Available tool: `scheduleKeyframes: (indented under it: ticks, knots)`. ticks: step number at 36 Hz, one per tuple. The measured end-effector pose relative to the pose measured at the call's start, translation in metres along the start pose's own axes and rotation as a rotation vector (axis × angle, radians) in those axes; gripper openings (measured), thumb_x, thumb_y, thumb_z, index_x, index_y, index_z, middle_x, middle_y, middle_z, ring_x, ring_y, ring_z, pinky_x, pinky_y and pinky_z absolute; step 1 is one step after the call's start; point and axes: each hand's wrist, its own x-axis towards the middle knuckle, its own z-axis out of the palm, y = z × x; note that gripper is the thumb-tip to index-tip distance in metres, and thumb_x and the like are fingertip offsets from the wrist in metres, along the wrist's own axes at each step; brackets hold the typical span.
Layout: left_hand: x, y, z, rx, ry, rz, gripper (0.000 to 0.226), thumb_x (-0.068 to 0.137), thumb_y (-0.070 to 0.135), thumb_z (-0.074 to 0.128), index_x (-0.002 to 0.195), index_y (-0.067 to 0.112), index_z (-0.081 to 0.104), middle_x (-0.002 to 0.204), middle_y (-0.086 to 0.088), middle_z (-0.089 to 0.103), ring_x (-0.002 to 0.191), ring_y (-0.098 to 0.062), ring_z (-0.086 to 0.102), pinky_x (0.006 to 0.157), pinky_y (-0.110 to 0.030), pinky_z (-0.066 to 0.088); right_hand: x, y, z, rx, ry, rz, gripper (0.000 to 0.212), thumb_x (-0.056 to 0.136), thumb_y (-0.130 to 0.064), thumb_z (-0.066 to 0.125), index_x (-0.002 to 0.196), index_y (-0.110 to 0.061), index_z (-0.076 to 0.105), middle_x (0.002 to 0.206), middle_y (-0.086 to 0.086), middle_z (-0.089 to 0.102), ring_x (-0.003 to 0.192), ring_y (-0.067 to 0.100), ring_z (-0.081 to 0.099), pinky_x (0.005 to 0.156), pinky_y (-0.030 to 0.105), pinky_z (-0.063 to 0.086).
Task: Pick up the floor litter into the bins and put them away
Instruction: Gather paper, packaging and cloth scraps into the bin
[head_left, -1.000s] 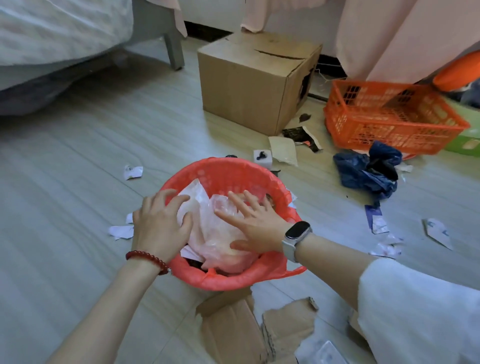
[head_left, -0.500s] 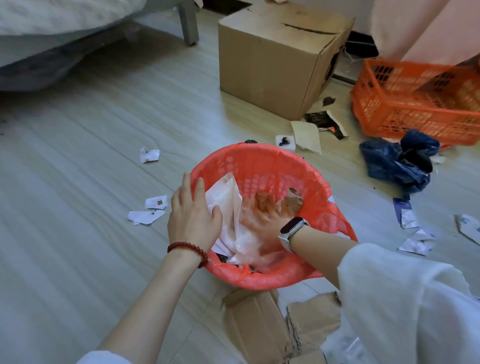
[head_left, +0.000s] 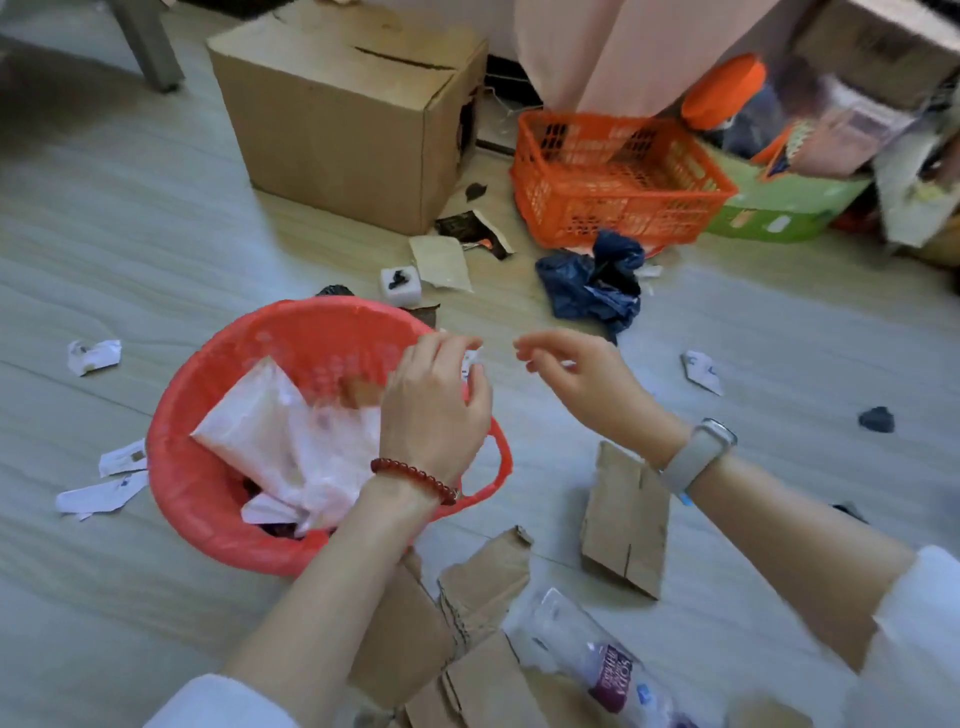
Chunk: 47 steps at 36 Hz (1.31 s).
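The red bin (head_left: 218, 467) on the floor holds wrappers, but paper scraps (head_left: 93, 356), cardboard pieces (head_left: 626, 517) and a blue bag (head_left: 592, 286) remain. Both hands, left (head_left: 434, 410) and right (head_left: 582, 379), hover loosely open, holding nothing.

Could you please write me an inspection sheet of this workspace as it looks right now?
Surface: pale wood-look floor, littered.
Job's things: red bin holds a pale plastic bag.
Clutter: paper scraps, torn cardboard, dark blue bag, plastic bottle.
Grippers: left hand over the bin's rim, right hand beside it; both open, empty.
Cables: nothing seen.
Surroundings: cardboard box, orange crate.
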Motion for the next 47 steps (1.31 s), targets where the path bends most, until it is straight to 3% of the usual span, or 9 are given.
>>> scheduleKeyframes:
  ticks: [6, 10, 15, 20, 29, 33, 38, 44, 47]
  knots:
    - [-0.071, 0.070, 0.107, -0.113, -0.422, 0.161, 0.032, 0.080, 0.020, 0.043, 0.104, 0.009, 0.062, 0.103, -0.011, 0.061, 0.093, -0.030, 0.060, 0.081, -0.041, 0.049, -0.101, 0.115, -0.070, -0.135, -0.007, 0.304, 0.023, 0.091, -0.011, 0.049, 0.107, -0.015, 0.065, 0.095, -0.004, 0.063, 0.088, 0.021, 0.065, 0.086, 0.034, 0.049]
    - [-0.130, 0.088, 0.158, -0.024, -0.698, 0.284, 0.029, 0.087, 0.017, 0.048, 0.112, 0.010, 0.060, 0.111, -0.009, 0.059, 0.097, -0.030, 0.058, 0.077, -0.038, 0.048, -0.195, 0.189, -0.092, -0.261, -0.101, 0.534, 0.024, 0.092, -0.014, 0.049, 0.112, -0.014, 0.063, 0.094, -0.005, 0.060, 0.089, 0.016, 0.061, 0.075, 0.018, 0.036]
    - [-0.199, 0.098, 0.199, 0.022, -0.920, 0.307, 0.033, 0.089, 0.025, 0.042, 0.116, 0.015, 0.058, 0.115, -0.002, 0.057, 0.103, -0.024, 0.057, 0.083, -0.031, 0.043, -0.318, 0.259, -0.075, -0.360, -0.213, 0.783, 0.031, 0.088, -0.016, 0.052, 0.119, -0.012, 0.055, 0.113, 0.009, 0.059, 0.106, 0.024, 0.056, 0.084, 0.026, 0.038]
    - [-0.228, 0.111, 0.227, 0.094, -1.067, 0.428, 0.039, 0.085, 0.029, 0.036, 0.115, 0.017, 0.058, 0.114, -0.003, 0.058, 0.102, -0.026, 0.058, 0.083, -0.037, 0.048, -0.384, 0.285, -0.034, -0.448, -0.288, 0.832, 0.044, 0.088, -0.026, 0.052, 0.128, -0.013, 0.038, 0.128, 0.009, 0.037, 0.119, 0.029, 0.040, 0.086, 0.032, 0.037]
    - [-0.207, 0.150, 0.267, 0.390, -1.214, 0.732, 0.041, 0.094, 0.024, 0.039, 0.135, 0.023, 0.036, 0.135, 0.002, 0.040, 0.119, -0.019, 0.045, 0.095, -0.031, 0.038, -0.406, 0.307, -0.014, -0.386, -0.290, 0.724, 0.014, 0.091, -0.009, 0.039, 0.103, -0.006, 0.043, 0.111, 0.019, 0.043, 0.082, 0.028, 0.041, 0.057, 0.034, 0.030]
    - [-0.203, 0.169, 0.295, 0.502, -1.267, 0.850, 0.040, 0.095, 0.024, 0.036, 0.135, 0.023, 0.034, 0.136, 0.000, 0.040, 0.116, -0.021, 0.046, 0.094, -0.033, 0.039, -0.412, 0.307, -0.023, -0.214, -0.008, 0.772, 0.013, 0.091, -0.020, 0.041, 0.097, -0.010, 0.045, 0.099, 0.011, 0.050, 0.087, 0.031, 0.050, 0.067, 0.035, 0.037]
    - [-0.227, 0.183, 0.336, 0.521, -1.371, 0.837, 0.040, 0.095, 0.022, 0.034, 0.135, 0.022, 0.035, 0.135, -0.001, 0.040, 0.118, -0.021, 0.045, 0.091, -0.033, 0.040, -0.436, 0.322, -0.065, 0.074, 0.595, 0.977, 0.015, 0.090, -0.010, 0.044, 0.101, -0.018, 0.050, 0.076, 0.006, 0.054, 0.067, 0.027, 0.049, 0.062, 0.034, 0.038]
    - [-0.277, 0.182, 0.373, 0.478, -1.496, 0.653, 0.087, 0.065, 0.041, 0.074, 0.138, 0.022, 0.030, 0.137, 0.002, 0.034, 0.123, -0.022, 0.038, 0.097, -0.035, 0.041, -0.502, 0.369, -0.100, -0.121, 0.925, 1.258, 0.029, 0.091, -0.005, 0.039, 0.113, -0.008, 0.059, 0.121, 0.016, 0.053, 0.113, 0.029, 0.048, 0.092, 0.032, 0.038]
    - [-0.297, 0.172, 0.385, 0.517, -1.342, 0.681, 0.063, 0.085, 0.031, 0.053, 0.141, 0.026, 0.024, 0.150, -0.001, 0.021, 0.136, -0.024, 0.021, 0.106, -0.040, 0.027, -0.519, 0.384, -0.107, -0.187, 0.920, 1.484, 0.046, 0.089, -0.033, 0.053, 0.128, -0.011, 0.045, 0.128, 0.021, 0.042, 0.123, 0.037, 0.036, 0.094, 0.043, 0.039]
